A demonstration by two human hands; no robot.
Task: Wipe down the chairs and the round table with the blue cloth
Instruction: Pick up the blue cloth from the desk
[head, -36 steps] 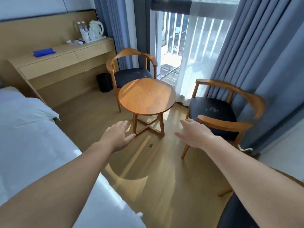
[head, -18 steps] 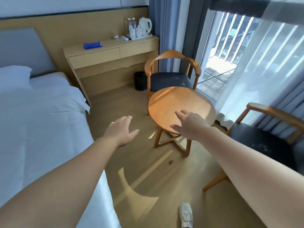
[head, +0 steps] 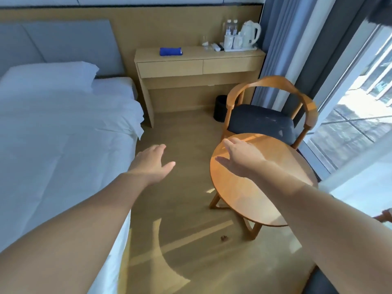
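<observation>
left hand (head: 151, 162), right hand (head: 237, 154) both flat, empty. blue cloth (head: 170, 51) lies on desk (head: 195, 52). tray (head: 252, 49) holds kettle (head: 250, 36), bottles (head: 231, 28); labels unreadable. bin (head: 220, 108) contents hidden.

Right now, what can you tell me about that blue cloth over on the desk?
The blue cloth is bright, plain blue, soft-looking fabric, folded into a small flat oblong. It lies on the left part of the light wooden desk, above the left drawer, apart from the kettle tray at the right end. Only the desk touches it; the left hand and right hand are open, empty and nowhere near it.
</observation>
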